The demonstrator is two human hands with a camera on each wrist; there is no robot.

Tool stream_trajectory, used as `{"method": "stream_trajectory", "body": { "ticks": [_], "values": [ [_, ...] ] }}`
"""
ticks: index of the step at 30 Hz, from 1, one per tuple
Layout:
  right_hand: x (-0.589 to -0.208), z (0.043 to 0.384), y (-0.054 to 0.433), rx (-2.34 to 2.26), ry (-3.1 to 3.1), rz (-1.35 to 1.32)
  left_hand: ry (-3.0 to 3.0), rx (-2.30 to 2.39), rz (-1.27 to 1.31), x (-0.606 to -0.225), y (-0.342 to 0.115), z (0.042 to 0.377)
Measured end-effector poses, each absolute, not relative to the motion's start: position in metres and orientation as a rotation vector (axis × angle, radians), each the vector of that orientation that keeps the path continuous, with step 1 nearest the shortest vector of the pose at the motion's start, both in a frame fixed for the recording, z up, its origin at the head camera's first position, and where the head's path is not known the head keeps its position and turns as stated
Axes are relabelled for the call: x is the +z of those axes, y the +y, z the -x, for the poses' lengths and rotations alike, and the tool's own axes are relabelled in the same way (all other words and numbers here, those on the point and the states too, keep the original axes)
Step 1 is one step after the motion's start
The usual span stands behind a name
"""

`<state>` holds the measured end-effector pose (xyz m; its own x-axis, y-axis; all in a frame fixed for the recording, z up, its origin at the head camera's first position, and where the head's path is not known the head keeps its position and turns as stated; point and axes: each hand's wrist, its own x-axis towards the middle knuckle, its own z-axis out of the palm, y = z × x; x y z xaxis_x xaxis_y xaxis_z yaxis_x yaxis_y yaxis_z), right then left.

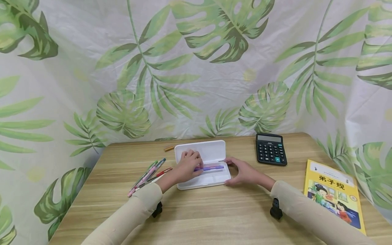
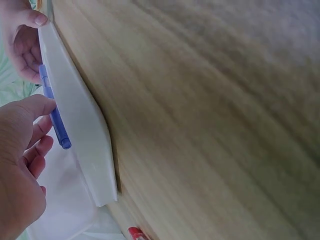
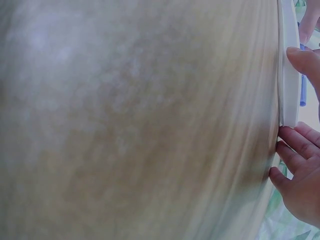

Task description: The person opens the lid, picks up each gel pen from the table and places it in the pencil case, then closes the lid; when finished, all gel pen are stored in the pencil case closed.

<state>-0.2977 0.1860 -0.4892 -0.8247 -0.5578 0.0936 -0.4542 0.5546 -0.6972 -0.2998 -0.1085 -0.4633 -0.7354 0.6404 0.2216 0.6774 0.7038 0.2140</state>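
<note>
A white pencil case (image 1: 202, 183) lies on the table with its lid (image 1: 211, 151) raised at the back. My left hand (image 1: 190, 163) reaches into its left half and pinches a purple pen (image 1: 214, 167) between thumb and fingers. That pen, bluer in the left wrist view, lies lengthwise along the case. My right hand (image 1: 243, 172) holds the case's right end, thumb at the front corner and fingers farther back. In the right wrist view, the right thumb (image 3: 300, 57) touches the case's wall (image 3: 290, 90). The left hand hides part of the case's inside.
Several coloured pens (image 1: 150, 175) lie left of the case, a red pen (image 1: 163, 172) among them. An orange-brown stick (image 1: 169, 148) lies behind the case. A black calculator (image 1: 271, 149) and a yellow book (image 1: 333, 194) are on the right. A leaf-patterned cloth (image 1: 196, 85) hangs behind the table.
</note>
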Motion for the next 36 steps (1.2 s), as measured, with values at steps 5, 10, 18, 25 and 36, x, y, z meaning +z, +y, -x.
{"method": "stream_trajectory", "body": {
  "ticks": [5, 10, 18, 25, 36],
  "values": [
    [-0.487, 0.297, 0.186, -1.147, 2.631, 0.861, -2.783, -0.407, 1.053, -0.467, -0.108, 0.301],
    [-0.488, 0.298, 0.186, -1.14, 2.636, 0.861, -2.783, -0.398, 1.033, -0.47, -0.108, 0.302],
    [-0.489, 0.298, 0.186, -1.146, 2.627, 0.855, -2.788, -0.394, 1.019, -0.474, -0.107, 0.303],
    [-0.489, 0.298, 0.186, -1.147, 2.627, 0.853, -2.782, -0.402, 1.001, -0.475, -0.107, 0.304],
    [-0.49, 0.299, 0.185, -1.144, 2.629, 0.858, -2.777, -0.441, 0.987, -0.473, -0.106, 0.303]
  ]
}}
